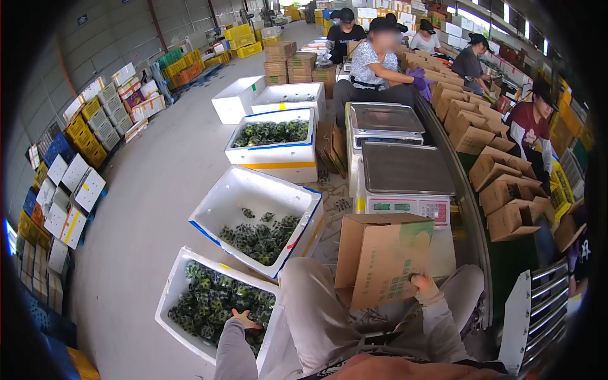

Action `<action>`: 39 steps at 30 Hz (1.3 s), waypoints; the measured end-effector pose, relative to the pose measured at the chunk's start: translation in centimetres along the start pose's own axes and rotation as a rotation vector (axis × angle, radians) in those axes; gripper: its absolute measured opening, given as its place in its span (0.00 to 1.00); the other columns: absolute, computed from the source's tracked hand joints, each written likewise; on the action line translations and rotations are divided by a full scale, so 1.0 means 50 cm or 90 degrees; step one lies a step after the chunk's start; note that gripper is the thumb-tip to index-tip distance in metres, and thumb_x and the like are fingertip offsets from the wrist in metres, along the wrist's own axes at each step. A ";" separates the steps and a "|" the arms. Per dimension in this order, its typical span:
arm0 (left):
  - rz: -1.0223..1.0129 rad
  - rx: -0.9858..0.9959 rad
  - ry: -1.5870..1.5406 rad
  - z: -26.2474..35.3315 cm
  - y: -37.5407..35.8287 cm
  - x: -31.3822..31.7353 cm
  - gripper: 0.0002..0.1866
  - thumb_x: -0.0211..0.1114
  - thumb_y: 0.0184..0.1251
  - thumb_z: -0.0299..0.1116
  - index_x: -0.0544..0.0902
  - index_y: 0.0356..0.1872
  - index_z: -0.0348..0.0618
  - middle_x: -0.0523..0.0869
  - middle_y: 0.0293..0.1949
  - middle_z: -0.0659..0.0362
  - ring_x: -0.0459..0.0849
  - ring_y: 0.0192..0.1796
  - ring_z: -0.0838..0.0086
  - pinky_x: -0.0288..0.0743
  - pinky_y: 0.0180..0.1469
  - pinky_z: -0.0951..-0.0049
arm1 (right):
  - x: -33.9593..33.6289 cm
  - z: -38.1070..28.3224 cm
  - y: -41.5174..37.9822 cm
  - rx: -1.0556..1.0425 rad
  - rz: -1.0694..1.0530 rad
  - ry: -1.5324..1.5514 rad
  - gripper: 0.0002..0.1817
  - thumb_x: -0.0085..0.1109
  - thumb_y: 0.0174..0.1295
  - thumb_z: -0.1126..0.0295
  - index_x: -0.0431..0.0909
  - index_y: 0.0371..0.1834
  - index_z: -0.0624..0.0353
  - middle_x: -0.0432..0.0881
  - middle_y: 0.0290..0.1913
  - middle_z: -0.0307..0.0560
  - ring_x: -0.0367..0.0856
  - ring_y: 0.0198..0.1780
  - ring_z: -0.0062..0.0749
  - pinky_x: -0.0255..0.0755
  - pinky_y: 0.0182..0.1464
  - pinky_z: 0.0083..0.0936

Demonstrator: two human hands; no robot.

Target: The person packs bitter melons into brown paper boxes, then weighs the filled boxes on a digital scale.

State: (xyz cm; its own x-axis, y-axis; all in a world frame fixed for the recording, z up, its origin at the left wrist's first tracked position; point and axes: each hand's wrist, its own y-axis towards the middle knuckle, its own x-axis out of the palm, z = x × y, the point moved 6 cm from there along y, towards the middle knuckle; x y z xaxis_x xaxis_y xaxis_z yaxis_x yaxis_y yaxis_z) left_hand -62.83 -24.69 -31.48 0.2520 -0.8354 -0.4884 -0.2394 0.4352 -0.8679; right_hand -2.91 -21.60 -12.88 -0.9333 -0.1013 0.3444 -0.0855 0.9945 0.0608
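My left hand (245,319) reaches into the nearest white foam box (167,296), its visible fingers apart. It touches a pile of small dark-green pieces (206,297) that seem to be in clear wrapping; their kind is not clear. Some fingertips are hidden among them. In my right hand (425,289) is the near edge of a cardboard box (384,263), with the thumb on its printed side. The box stands tilted between my knees, in front of a weighing scale (408,171). Its inside is mostly hidden from me.
A second foam box (221,196), partly filled, stands just beyond, with a fuller one (271,156) behind it. Open cartons (503,166) line the conveyor (465,209) to the right. Co-workers (380,63) sit along it. Metal rails (548,310) are close at my right.
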 end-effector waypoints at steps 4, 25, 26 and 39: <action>0.008 0.008 -0.086 -0.028 0.000 0.004 0.62 0.76 0.33 0.67 0.56 0.76 0.65 0.37 0.76 0.38 0.62 0.72 0.44 0.57 0.74 0.57 | 0.008 0.012 -0.004 0.010 -0.022 0.037 0.30 0.58 0.58 0.69 0.67 0.67 0.55 0.76 0.57 0.34 0.74 0.54 0.22 0.68 0.54 0.24; -0.028 0.303 -0.234 0.069 0.020 0.026 0.52 0.77 0.46 0.53 0.62 0.71 0.41 0.76 0.62 0.46 0.74 0.64 0.57 0.64 0.67 0.63 | 0.058 0.055 0.019 0.090 -0.055 0.086 0.40 0.56 0.59 0.73 0.53 0.77 0.48 0.68 0.67 0.38 0.68 0.64 0.28 0.64 0.63 0.29; -0.002 0.322 -0.264 0.065 0.025 0.030 0.45 0.76 0.49 0.49 0.67 0.67 0.40 0.79 0.58 0.49 0.76 0.60 0.62 0.66 0.64 0.67 | 0.051 0.068 0.015 0.090 -0.053 0.087 0.40 0.56 0.59 0.73 0.53 0.77 0.48 0.68 0.67 0.38 0.68 0.64 0.28 0.64 0.63 0.29; 0.103 0.456 -1.570 0.021 -0.172 0.032 0.23 0.68 0.54 0.54 0.84 0.40 0.46 0.88 0.33 0.56 0.87 0.32 0.63 0.84 0.35 0.62 | 0.002 0.123 -0.029 0.176 -0.067 0.182 0.33 0.50 0.59 0.76 0.60 0.72 0.56 0.71 0.64 0.42 0.71 0.63 0.31 0.67 0.63 0.30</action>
State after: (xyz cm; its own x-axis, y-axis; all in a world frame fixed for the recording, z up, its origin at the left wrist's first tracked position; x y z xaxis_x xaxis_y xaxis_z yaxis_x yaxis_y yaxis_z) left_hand -59.36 -29.42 -24.92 0.4470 0.5695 0.6898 -0.2998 0.8219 -0.4844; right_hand -5.01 -22.88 -18.70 -0.7833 -0.1683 0.5985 -0.3025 0.9442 -0.1303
